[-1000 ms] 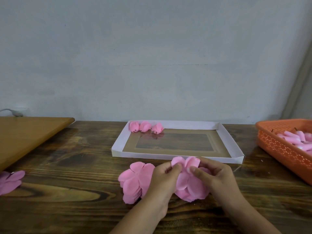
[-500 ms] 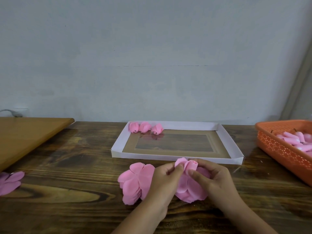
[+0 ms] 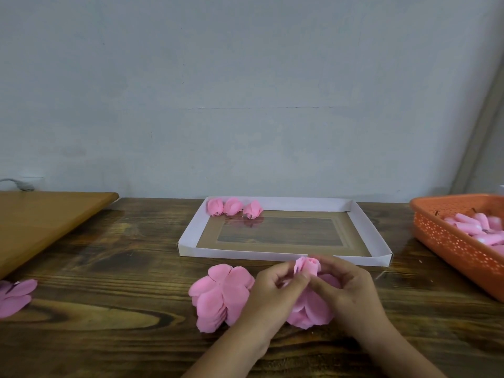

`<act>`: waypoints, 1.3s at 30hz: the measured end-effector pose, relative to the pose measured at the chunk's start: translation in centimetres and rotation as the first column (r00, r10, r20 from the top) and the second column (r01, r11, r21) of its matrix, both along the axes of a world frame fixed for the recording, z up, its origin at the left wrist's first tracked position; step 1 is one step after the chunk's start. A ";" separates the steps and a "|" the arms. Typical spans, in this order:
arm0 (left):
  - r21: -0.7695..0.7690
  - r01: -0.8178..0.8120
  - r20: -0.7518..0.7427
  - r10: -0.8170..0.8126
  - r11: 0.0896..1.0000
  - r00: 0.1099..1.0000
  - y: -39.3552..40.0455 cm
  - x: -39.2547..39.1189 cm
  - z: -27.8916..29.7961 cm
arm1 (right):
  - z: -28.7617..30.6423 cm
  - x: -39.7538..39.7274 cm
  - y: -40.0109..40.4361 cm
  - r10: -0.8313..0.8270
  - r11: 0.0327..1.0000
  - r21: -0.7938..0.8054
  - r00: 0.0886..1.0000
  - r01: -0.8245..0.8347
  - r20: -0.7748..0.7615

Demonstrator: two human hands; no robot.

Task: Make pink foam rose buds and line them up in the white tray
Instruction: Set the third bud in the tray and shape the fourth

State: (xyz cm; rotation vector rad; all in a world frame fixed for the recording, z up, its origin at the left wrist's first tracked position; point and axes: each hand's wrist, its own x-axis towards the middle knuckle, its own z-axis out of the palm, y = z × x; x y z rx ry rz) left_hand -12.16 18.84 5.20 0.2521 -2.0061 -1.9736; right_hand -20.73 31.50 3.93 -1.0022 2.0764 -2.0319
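head view, looking down at a dark wooden table with both hands meeting just in front of a white tray. left hand and right hand each pinching a pink foam petal piece, fingers curled and clamped on it from either side. compared with a second ago, upper petals now rolled tighter into a small bud tip poking up between the thumbs, where before two petals stood loose and spread; lower petals hanging open below the hands. probably mid-roll on a fourth bud, not yet ready for the tray. three finished buds lined up touching along the tray's far left corner, unchanged. stack of flat pink petals lying just left of the left hand. more pink petals at the far left edge. orange basket at right holding pink foam pieces. lighter wooden board at left.
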 end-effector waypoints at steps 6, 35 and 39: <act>-0.029 0.013 0.002 -0.013 0.999 1.000 -0.2 0.1 0.1 | -0.2 -0.3 0.1 0.011 0.999 0.036 1.000 -0.011 -0.001; 0.228 -0.235 0.143 0.207 0.945 0.968 -1.0 -0.6 -0.2 | 0.2 0.4 -0.2 0.074 0.996 -0.040 0.997 -0.074 -0.007; 0.182 -0.193 0.112 0.175 0.964 0.978 -0.7 -0.4 0.1 | 0.2 0.5 -0.2 0.072 0.997 -0.036 0.997 -0.072 0.001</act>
